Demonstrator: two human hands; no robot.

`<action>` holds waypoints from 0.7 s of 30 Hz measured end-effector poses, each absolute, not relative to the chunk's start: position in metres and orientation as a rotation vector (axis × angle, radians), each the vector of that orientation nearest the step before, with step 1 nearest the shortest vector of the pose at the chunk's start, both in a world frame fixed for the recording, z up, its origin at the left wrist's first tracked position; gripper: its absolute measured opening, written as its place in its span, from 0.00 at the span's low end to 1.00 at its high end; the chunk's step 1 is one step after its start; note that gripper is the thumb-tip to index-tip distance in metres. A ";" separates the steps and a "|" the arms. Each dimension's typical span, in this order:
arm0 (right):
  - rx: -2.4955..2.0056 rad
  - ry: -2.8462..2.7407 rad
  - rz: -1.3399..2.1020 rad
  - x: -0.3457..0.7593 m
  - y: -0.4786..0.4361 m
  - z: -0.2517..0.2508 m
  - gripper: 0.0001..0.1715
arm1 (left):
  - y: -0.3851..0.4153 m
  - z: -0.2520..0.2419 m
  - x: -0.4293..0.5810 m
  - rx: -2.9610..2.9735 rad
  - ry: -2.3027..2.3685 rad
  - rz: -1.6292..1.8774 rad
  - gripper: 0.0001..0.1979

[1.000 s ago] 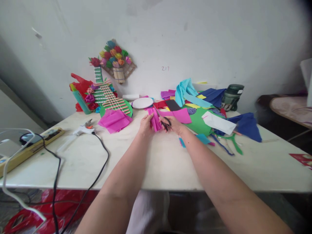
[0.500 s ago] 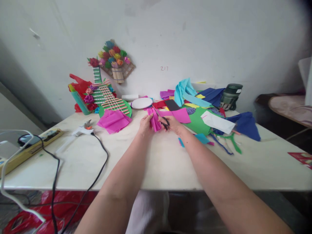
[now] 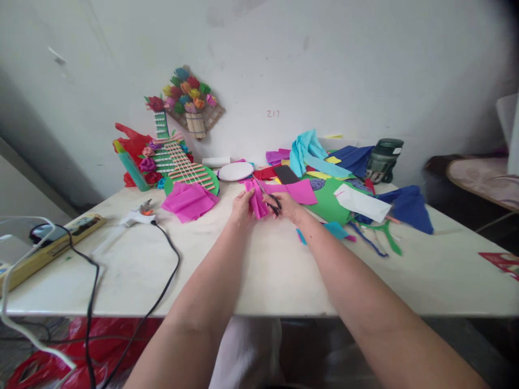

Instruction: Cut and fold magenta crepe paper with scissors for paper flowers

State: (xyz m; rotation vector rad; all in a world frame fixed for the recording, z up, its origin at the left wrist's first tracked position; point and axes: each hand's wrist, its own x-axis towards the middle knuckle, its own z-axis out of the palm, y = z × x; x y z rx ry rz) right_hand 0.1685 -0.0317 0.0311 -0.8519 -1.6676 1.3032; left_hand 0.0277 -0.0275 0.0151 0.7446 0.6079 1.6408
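My left hand (image 3: 242, 206) pinches a folded piece of magenta crepe paper (image 3: 258, 202) above the middle of the table. Scissors (image 3: 274, 204) with dark handles are gripped in my right hand (image 3: 287, 205). Their blades point up and left, lying against the folded paper; whether they are parted I cannot make out. Behind my right hand lies a flat magenta strip (image 3: 302, 192). Another magenta sheet (image 3: 190, 202) rests to the left, partly over a green guitar-shaped craft (image 3: 213, 175) with sticks across it.
A glue gun (image 3: 140, 215) and its black cord lie left, near a power strip (image 3: 87, 222). Coloured paper, a phone (image 3: 286, 174), a white disc (image 3: 235, 171) and a dark green bottle (image 3: 383, 161) line the back. A flower craft (image 3: 194, 102) leans against the wall.
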 end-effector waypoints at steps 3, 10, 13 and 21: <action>-0.844 -1.671 1.298 0.168 -0.031 0.030 0.16 | -0.028 0.016 0.028 0.746 0.609 1.635 0.10; -0.847 -1.702 1.232 0.166 -0.035 0.033 0.20 | -0.033 0.023 0.031 0.688 0.625 1.653 0.10; -0.872 -1.694 1.220 0.165 -0.040 0.037 0.21 | -0.034 0.025 0.032 0.660 0.635 1.677 0.10; -0.829 -1.656 1.298 0.169 -0.032 0.030 0.21 | -0.035 0.024 0.031 0.710 0.610 1.629 0.07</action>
